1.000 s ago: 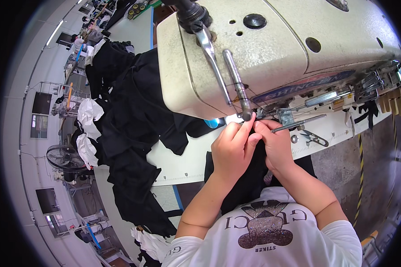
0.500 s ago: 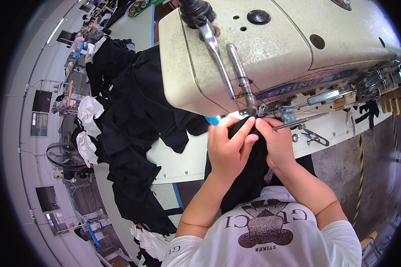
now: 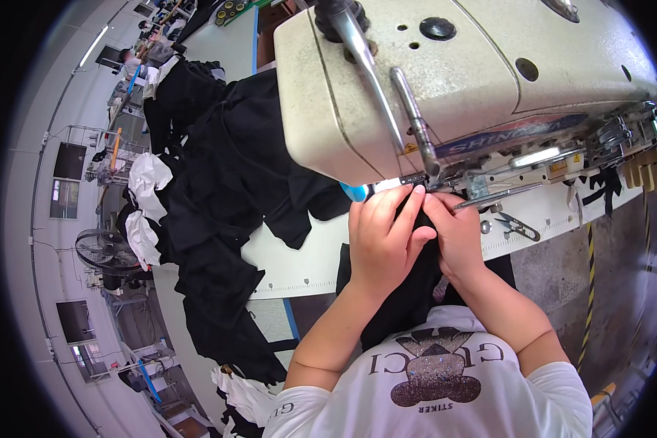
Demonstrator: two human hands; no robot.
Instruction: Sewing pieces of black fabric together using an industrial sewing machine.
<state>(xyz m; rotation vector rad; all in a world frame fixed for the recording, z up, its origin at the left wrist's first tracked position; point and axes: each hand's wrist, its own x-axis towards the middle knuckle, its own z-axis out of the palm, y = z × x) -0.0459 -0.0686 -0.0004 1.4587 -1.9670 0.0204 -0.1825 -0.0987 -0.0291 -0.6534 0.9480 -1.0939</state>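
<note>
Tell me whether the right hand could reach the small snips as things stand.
Probably yes: the snips lie uncovered on the white table close beside the right hand, though it is busy at the black cloth.

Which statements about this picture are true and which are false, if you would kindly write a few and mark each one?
1. The left hand and right hand are close together at the black cloth, by the sewing machine. True.
2. The sewing machine's body is black. False: it is cream-coloured.
3. Small scissors lie on the white table, to the right of both hands. True.
4. The right hand is gripping the small scissors. False: it is at the black cloth, apart from them.
5. A fan shows on the left side of the picture. True.
</note>
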